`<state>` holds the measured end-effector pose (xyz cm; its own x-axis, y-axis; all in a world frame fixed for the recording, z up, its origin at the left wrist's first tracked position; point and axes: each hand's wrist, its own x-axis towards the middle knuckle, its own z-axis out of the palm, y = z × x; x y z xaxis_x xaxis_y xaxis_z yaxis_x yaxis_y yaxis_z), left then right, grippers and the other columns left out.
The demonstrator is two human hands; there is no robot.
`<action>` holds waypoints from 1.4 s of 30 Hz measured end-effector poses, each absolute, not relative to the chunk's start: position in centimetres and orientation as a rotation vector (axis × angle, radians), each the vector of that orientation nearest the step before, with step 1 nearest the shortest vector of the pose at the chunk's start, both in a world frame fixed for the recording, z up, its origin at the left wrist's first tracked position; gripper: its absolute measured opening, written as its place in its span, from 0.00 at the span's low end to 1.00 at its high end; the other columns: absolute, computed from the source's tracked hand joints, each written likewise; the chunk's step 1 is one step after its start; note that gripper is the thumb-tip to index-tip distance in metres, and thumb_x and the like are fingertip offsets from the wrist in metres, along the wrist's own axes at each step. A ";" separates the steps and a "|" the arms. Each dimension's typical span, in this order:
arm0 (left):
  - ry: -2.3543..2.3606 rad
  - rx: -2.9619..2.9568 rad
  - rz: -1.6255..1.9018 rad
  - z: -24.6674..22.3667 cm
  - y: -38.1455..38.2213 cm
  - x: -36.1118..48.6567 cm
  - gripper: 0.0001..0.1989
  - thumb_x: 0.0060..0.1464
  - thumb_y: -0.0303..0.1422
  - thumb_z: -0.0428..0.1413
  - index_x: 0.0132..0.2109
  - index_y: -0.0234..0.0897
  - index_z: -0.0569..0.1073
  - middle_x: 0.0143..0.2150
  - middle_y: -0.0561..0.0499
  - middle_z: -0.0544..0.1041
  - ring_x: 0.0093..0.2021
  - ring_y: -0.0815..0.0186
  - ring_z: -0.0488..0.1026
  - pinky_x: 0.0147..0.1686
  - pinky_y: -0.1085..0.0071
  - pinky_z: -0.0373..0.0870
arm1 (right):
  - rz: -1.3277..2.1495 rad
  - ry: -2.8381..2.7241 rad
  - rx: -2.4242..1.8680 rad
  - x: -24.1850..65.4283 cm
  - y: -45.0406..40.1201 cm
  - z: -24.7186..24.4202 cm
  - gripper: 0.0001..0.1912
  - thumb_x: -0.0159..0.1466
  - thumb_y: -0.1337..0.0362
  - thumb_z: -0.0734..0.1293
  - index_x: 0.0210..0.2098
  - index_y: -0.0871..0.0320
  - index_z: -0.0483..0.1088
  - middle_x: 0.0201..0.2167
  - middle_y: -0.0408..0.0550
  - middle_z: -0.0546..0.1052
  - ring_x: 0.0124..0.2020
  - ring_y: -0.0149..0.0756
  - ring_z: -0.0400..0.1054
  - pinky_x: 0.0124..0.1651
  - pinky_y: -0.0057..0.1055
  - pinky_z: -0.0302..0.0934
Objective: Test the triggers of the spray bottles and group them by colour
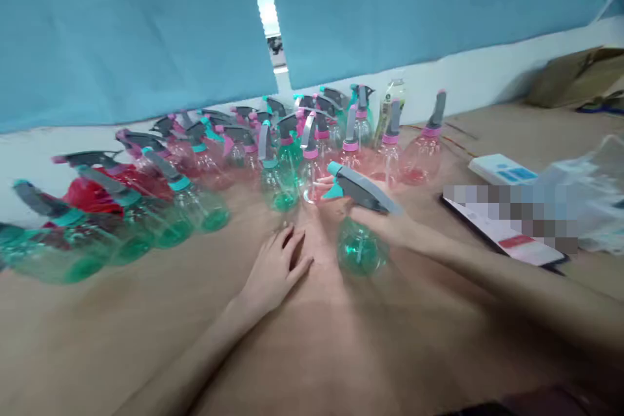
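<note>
My right hand (375, 221) is wrapped round the neck of a green spray bottle (361, 253) with a grey and turquoise trigger head. That bottle stands upright near the middle of the table, its nozzle facing left. My left hand (277, 260) rests on the tabletop to the left of it, fingers apart and holding nothing. Just beyond my hands are another green spray bottle (280, 185) and a clear one with a pink collar (311, 175). Part of my right fingers is hidden behind the trigger head.
Several more green and pink spray bottles (180, 201) spread along the back and left of the brown table (302, 351). A labelled drink bottle (392, 104) stands behind. On the right lie a phone (487, 221), a white box (502, 169), plastic bags (595, 188) and a cardboard box (570, 78).
</note>
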<state>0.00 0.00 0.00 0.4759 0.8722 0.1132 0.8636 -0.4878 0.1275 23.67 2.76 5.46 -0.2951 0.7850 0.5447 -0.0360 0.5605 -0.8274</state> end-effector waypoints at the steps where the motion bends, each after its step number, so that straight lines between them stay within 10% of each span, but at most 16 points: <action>1: 1.558 2.658 0.251 0.1 0.0 0.0 0.25 0.65 0.43 0.48 0.62 0.32 0.65 0.65 0.37 0.63 0.64 0.49 0.59 0.60 0.52 0.59 | 0.931 -1.690 -0.632 23.7 2.7 5.4 0.24 0.54 0.75 0.61 0.49 0.54 0.71 0.48 0.46 0.77 0.40 0.35 0.75 0.43 0.35 0.69; 13: 1.407 2.592 0.505 0.1 -0.2 -0.1 0.21 0.63 0.42 0.51 0.59 0.37 0.65 0.61 0.40 0.66 0.62 0.51 0.62 0.59 0.52 0.60 | 0.966 -1.691 -0.650 23.3 2.1 6.4 0.22 0.52 0.75 0.60 0.44 0.54 0.71 0.37 0.42 0.77 0.39 0.36 0.74 0.47 0.39 0.69; 21: 1.043 2.449 0.967 0.4 -2.1 0.7 0.36 0.59 0.45 0.54 0.67 0.39 0.47 0.64 0.36 0.60 0.63 0.48 0.60 0.58 0.48 0.60 | 1.110 -1.675 -0.530 19.2 2.3 5.8 0.26 0.54 0.73 0.61 0.52 0.55 0.65 0.51 0.50 0.74 0.46 0.39 0.74 0.43 0.37 0.70; 28: 1.307 2.305 1.104 1.0 -2.6 -1.5 0.37 0.52 0.42 0.60 0.64 0.38 0.52 0.59 0.38 0.66 0.59 0.47 0.66 0.54 0.49 0.66 | 0.786 -1.741 -0.801 12.3 2.3 6.6 0.15 0.60 0.58 0.67 0.46 0.53 0.65 0.30 0.40 0.75 0.31 0.33 0.71 0.35 0.32 0.64; 34: 1.513 2.203 1.231 0.4 -1.9 -7.0 0.43 0.50 0.45 0.63 0.66 0.41 0.50 0.63 0.39 0.63 0.63 0.48 0.61 0.58 0.51 0.62 | 0.572 -1.963 -0.783 9.6 2.4 5.5 0.23 0.58 0.48 0.69 0.47 0.54 0.65 0.45 0.49 0.73 0.47 0.40 0.68 0.48 0.39 0.64; 42: 1.650 2.110 0.999 -0.3 -1.5 -10.1 0.45 0.53 0.50 0.60 0.69 0.45 0.45 0.67 0.40 0.58 0.64 0.49 0.60 0.58 0.51 0.62 | 0.456 -2.035 -0.910 8.5 4.0 4.7 0.20 0.61 0.49 0.66 0.44 0.57 0.66 0.41 0.51 0.73 0.44 0.42 0.67 0.48 0.41 0.64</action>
